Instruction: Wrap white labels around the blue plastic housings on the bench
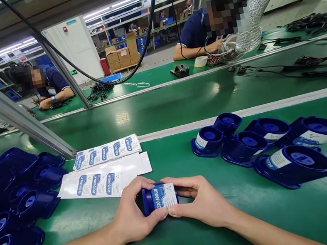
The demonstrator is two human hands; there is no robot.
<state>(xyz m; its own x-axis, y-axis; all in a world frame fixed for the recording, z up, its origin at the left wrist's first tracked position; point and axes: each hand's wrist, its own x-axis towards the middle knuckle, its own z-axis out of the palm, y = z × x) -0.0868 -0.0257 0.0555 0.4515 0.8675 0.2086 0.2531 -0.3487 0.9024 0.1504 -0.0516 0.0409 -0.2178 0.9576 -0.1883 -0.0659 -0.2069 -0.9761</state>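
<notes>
Between my two hands is a dark blue plastic pump housing [148, 197] lying on its side, with a white and blue label [165, 195] on its curved wall, printed DC52Q-5000L/H. My left hand [138, 211] grips it from the left, thumb on the label's lower edge. From the other side my right hand [198, 201] holds it, its thumb tip meeting the left thumb at the front. Sheets of the same labels [98, 184] lie just beyond my left hand, and a stack of fuller label strips [107, 151] sits behind them.
Unlabelled blue housings [31, 200] are heaped at the left. Several labelled housings [294, 163] stand at the right. A metal post [14, 102] slants across the left, and a black cable [78, 68] hangs ahead. Two people [195, 32] work at the bench beyond, near a silver duct [263, 3].
</notes>
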